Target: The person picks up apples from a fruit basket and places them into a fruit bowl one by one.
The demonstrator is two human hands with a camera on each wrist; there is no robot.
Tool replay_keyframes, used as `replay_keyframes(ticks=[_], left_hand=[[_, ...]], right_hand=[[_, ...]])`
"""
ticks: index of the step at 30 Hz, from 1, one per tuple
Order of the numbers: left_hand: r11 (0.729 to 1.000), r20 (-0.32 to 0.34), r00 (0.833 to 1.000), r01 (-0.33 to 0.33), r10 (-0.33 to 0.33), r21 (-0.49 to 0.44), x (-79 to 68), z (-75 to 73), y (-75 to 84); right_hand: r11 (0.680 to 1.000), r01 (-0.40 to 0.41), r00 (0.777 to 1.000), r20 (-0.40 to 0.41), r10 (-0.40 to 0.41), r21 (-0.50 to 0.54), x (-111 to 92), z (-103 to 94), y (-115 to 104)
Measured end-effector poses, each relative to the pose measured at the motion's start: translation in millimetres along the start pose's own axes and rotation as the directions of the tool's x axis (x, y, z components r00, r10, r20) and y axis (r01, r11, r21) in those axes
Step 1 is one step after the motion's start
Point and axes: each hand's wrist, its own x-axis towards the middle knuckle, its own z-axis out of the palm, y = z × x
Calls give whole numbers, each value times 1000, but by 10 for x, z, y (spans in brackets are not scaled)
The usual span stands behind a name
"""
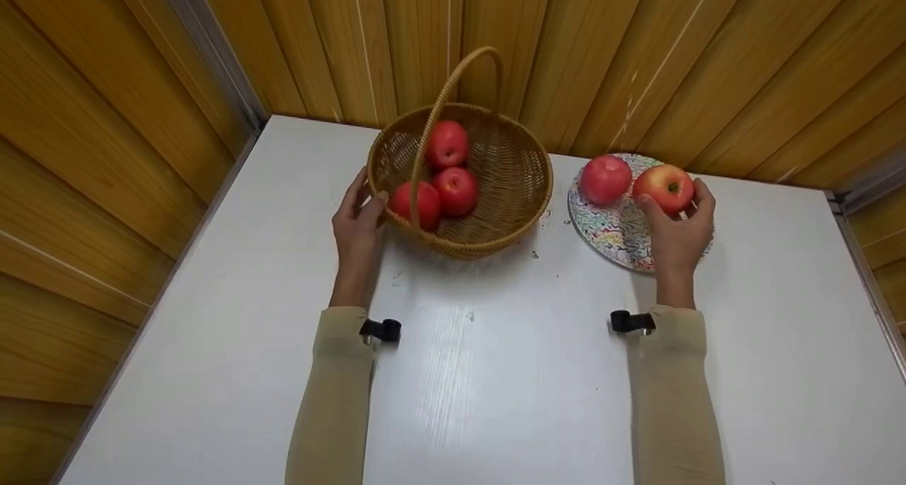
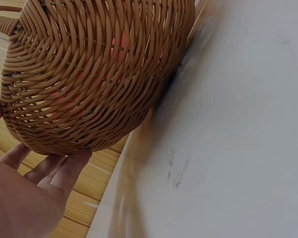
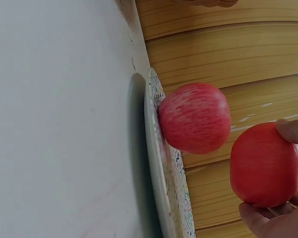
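Note:
My left hand (image 1: 357,230) holds the left rim of a woven wicker basket (image 1: 509,187), thumb at the rim and fingers along the outer wall. Three red apples (image 1: 448,145) lie in the basket's left part, under its arched handle (image 1: 453,81). On the right, my right hand (image 1: 679,234) grips a red-yellow apple (image 1: 664,187) between thumb and fingers. In the right wrist view this held apple (image 3: 265,166) is raised off the round speckled plate (image 3: 156,148). Another red apple (image 1: 606,180) rests on that plate, left of the held one.
The white table (image 1: 495,386) carries the basket and plate near its back edge. A wood-plank wall (image 1: 552,60) rises right behind them, with another plank wall (image 1: 85,187) at the left. Small dark marks dot the tabletop between basket and plate.

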Motion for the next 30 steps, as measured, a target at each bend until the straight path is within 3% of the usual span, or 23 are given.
replay_keyframes(ticks=[6, 20, 26, 30], left_hand=[[1000, 5, 1000, -3, 3, -9, 5, -9, 3], [1000, 8, 1000, -1, 1, -23, -22, 8, -36], [999, 14, 1000, -11, 11, -37, -24, 11, -35], [999, 13, 1000, -9, 9, -49, -8, 0, -20]], right_hand=[[995, -93, 996, 11, 93, -39, 47, 9, 66], [977, -191, 981, 20, 194, -94, 134, 1, 168], [984, -166, 985, 35, 168, -70, 241, -16, 204], [978, -166, 983, 56, 174, -128, 329, 1, 171]])
